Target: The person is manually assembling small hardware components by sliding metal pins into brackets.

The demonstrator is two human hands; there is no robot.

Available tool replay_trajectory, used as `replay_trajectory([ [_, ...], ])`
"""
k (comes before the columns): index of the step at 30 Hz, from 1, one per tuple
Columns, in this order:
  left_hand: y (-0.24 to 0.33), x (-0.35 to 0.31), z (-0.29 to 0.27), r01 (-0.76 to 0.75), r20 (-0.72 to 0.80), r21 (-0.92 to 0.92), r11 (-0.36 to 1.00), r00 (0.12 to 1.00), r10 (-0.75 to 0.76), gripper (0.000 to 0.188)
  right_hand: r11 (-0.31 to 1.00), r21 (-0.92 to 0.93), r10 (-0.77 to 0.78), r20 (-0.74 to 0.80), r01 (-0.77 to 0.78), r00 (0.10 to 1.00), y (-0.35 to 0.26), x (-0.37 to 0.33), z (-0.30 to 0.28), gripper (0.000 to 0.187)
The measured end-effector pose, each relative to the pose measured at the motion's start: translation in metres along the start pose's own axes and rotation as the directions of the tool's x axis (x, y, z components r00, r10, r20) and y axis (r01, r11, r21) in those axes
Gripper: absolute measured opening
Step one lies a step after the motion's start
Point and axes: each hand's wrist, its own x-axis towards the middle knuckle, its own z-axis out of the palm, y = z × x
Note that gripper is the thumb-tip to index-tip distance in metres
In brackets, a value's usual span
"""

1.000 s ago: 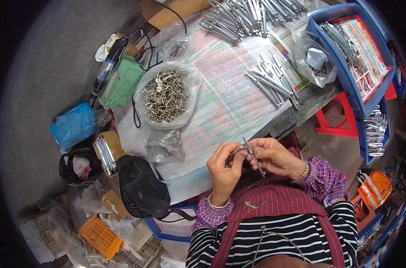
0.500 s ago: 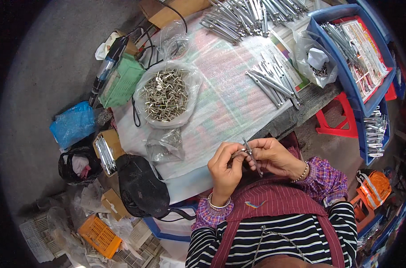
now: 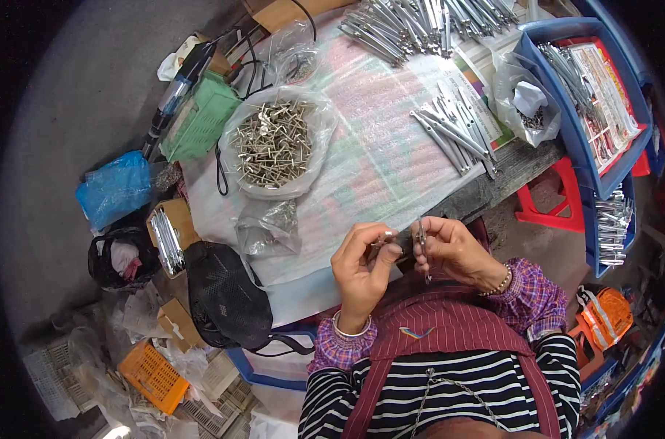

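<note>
My left hand is raised over the near edge of the table, thumb and fingers curled around a small shiny metal piece too small to name. A short way to its right, my right hand pinches a slim metal bar, held roughly upright. A gap separates the two hands. On the table beyond them, a clear plastic bag holds a heap of metal pins with flat heads. Several silver metal bars lie loosely stacked at the table's right side.
More silver bars are piled at the far edge. A blue tray with bars and papers stands right, near a red stool. To the left are a green basket, a power screwdriver and a black mesh bag.
My hands, together at the metal bar before, have drawn apart. The bar stays in my right hand and is now more upright; my left hand has shifted slightly left with the small piece.
</note>
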Motion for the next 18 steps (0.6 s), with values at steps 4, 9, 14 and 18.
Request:
replay_trajectory([
  [4,0.004,0.002,0.001,-0.014,0.008,-0.107,0.994,1.000,0.015,0.014,0.996,0.079,0.028,0.065,-0.033,0.998,-0.004,-0.001,0.003,0.015],
  [9,0.009,0.003,0.004,-0.080,0.005,-0.119,0.990,0.997,0.081,0.015,0.971,0.226,0.051,0.137,-0.081,0.989,-0.004,0.000,0.004,0.016],
  [14,0.007,0.005,0.013,-0.200,-0.003,-0.128,0.971,0.979,0.202,0.014,0.992,0.115,0.043,0.034,-0.046,0.999,-0.002,-0.003,0.005,0.019],
  [18,0.013,0.006,0.014,-0.228,0.068,0.004,0.974,0.972,0.227,0.013,0.991,0.132,-0.005,0.023,0.002,1.000,-0.003,-0.006,0.006,0.019],
])
